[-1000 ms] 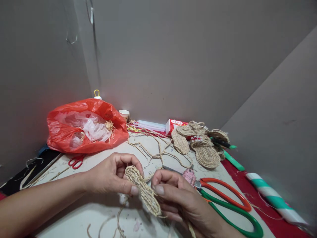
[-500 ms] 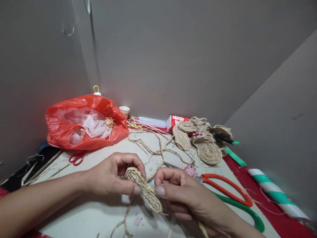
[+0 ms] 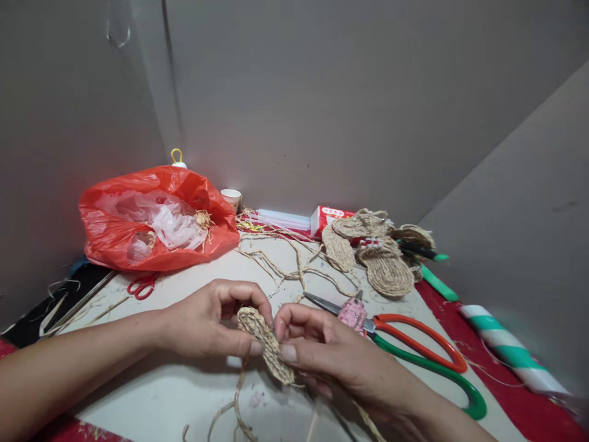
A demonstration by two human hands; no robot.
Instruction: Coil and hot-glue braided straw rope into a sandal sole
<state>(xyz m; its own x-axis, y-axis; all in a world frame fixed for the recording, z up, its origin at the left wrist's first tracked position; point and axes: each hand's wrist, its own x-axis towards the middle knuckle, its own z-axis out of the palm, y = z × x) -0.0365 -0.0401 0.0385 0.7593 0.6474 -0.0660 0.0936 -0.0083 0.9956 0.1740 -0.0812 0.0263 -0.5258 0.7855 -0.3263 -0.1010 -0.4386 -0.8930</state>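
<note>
straw braid [image 3: 272,355] is pinched by left hand [image 3: 207,320] and right hand [image 3: 332,353], fingers [image 3: 257,296] half curled.

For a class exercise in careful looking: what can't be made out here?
All in the head view:
Straw sole: underside turned away, middle partly covered by left hand and right hand.
Red plastic bag: deeper contents hidden beneath white plastic.
Red-and-white box: print too small.

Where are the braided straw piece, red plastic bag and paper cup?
Braided straw piece [image 3: 269,347], head view: visible face.
Red plastic bag [image 3: 161,263], head view: front side.
Paper cup [image 3: 233,201], head view: outer side.
</note>
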